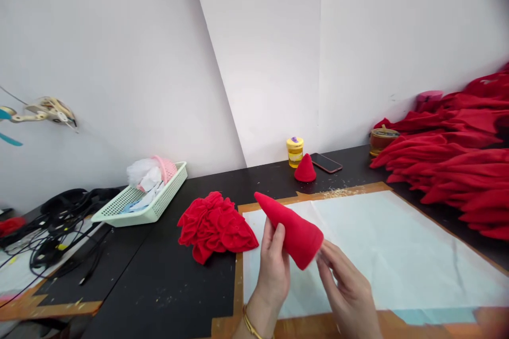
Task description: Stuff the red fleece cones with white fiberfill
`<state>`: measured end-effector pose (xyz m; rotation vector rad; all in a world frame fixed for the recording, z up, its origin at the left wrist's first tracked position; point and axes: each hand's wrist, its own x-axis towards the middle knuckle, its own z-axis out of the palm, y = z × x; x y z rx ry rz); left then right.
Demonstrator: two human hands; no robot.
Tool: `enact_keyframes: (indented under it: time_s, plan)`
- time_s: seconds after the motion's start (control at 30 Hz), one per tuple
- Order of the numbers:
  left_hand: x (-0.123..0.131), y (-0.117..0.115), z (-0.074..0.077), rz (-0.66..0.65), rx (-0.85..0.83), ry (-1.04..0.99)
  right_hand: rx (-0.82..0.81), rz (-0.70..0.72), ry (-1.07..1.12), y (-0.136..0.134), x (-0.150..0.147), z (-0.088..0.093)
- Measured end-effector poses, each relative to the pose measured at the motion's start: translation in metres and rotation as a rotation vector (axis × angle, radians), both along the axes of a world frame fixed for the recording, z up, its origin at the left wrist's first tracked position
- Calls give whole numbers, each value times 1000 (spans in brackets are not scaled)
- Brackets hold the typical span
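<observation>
So I've got one red fabric cone [292, 230] up in front of me, over the near left part of the white sheet [366, 238], tip pointing up and left, wide end down to the right. My left hand [274, 262] has it pinched, thumb on the near side and the other fingers tucked behind, probably so the wide end stays free for my other hand. My right hand [350, 286] is at that rim with the fingers bunched close together; can't tell if they're actually nipping the edge, it's a bit blurry.

The sheet has brown tape [239, 270] along its edges, I'd guess to stop it sliding on the black surface [178, 286]. Just left of it is one heap of crumpled red pieces [217, 228], too bunched up to count, likely parked there for easy reach. Past the far edge: one upright red cone [305, 170] on its wide end, one yellow-lidded jar [295, 153] and one phone [326, 163].

Far right there's a big stack of red fabric [469, 153], lots of layers, no honest count. Over left, one pale green basket [153, 215] corrals some white cloth [149, 177], with black cables [59, 233] tangled beyond.
</observation>
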<state>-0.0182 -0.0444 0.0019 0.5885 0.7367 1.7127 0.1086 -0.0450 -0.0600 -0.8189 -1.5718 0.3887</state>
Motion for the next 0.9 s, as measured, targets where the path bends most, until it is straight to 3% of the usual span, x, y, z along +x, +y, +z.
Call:
enact_keyframes:
  time_s: [0.13,0.23,0.33,0.47,0.57,0.73,0.9]
  plan:
    - [-10,-9,0,-114,17,-42,-244,78,132,-4,4,-18]
    - [-11,-13,-1,-157,-30,-94,-315,93,259,-1,-2,-20]
    - [-9,-11,-2,-45,-109,3,-385,118,343,2,-4,-17]
    - [-8,-5,-6,175,-163,72,-491,34,463,-4,4,-12]
    - [-8,-2,-7,230,-192,31,-488,38,549,-13,4,-8]
    - [0,-2,-7,142,-289,-89,-454,150,565,-18,-21,-5]
    - [7,-5,-8,5,-368,-204,-61,133,302,-14,-28,-3]
